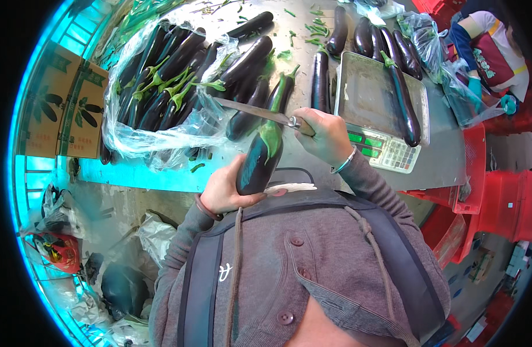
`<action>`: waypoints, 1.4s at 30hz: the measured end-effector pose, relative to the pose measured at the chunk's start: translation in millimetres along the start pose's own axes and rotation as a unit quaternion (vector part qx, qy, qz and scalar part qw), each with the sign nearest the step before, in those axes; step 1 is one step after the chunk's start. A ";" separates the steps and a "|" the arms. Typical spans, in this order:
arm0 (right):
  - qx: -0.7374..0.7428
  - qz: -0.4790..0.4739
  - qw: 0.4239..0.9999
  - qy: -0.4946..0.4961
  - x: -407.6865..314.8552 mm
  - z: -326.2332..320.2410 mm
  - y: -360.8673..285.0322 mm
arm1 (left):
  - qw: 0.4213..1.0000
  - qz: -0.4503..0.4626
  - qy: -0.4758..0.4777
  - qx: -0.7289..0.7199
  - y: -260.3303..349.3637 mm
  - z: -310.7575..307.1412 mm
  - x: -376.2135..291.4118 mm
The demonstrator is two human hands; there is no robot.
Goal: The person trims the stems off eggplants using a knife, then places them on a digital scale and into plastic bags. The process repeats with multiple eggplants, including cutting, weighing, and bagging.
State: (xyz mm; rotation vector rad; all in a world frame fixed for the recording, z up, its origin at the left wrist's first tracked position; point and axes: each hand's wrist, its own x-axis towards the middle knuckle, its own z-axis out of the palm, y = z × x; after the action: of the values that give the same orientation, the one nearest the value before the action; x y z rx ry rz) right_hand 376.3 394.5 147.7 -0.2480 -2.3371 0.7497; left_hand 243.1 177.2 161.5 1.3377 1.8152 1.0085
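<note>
My left hand (225, 188) grips the lower end of a dark purple eggplant (259, 162), tilted with its green cap and long stem pointing away from me. In my right hand (326, 134) is the wooden handle of a knife (257, 112); its blade points left and lies across the stem, just above the cap. Whether it has cut in, I cannot tell. Beyond my hands, several eggplants (244, 63) rest on the metal table (292, 154). Many more lie in an opened clear plastic bag (131, 145) at the left.
A digital scale (365, 95) stands right of my right hand, one long eggplant (402, 99) across its pan. Green stem scraps (318, 28) litter the table's far side. Printed cardboard boxes (81, 108) are at left, red plastic crates (504, 199) at right. A gloved co-worker (493, 56) handles plastic bags at upper right.
</note>
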 end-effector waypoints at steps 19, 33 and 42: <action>-0.318 0.464 0.816 -0.134 16.7 97.6 149.2 | 0.632 -0.022 0.170 -0.755 -122.4 -33.5 -1.2; 0.205 0.509 0.836 -0.029 -62.4 95.0 64.8 | 0.641 -0.018 0.147 -0.753 -132.2 -26.0 15.5; 0.351 0.422 0.832 0.075 -83.4 -49.7 52.4 | 0.733 -0.142 0.022 -0.665 -76.6 44.4 155.3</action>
State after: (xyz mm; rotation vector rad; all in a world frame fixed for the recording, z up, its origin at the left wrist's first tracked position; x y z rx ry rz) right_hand 470.9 429.7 103.4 -0.9833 -1.5723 1.8603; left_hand 205.6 321.8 63.4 0.1124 0.7640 1.6281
